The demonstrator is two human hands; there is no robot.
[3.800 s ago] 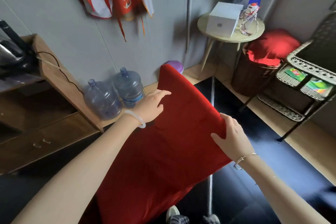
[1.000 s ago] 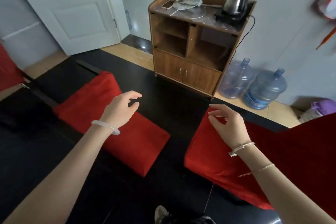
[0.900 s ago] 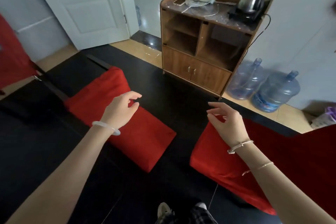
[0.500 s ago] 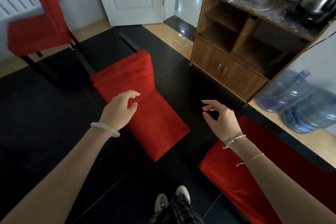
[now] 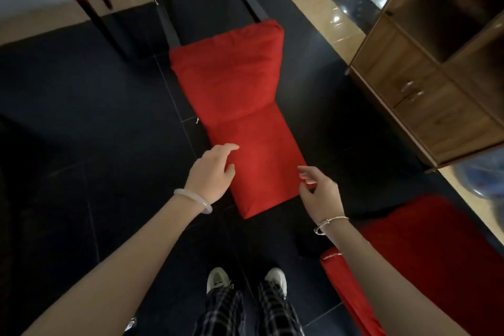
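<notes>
Closer now, left hand (image 5: pixel 215 172) and right hand (image 5: pixel 320 194) flank the near end of the red-covered chair (image 5: pixel 245 90) on the dark floor (image 5: pixel 81 117). Fingers are released, holding nothing; a grip seems next.

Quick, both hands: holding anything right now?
Left hand: open, holds nothing, over the red chair cover.
Right hand: open, holds nothing, at the cover's near edge.

Both bare forearms reach forward and down. The left hand (image 5: pixel 212 174) is open with relaxed fingers; the right hand (image 5: pixel 320 194) is open, fingers loosely spread.
</notes>
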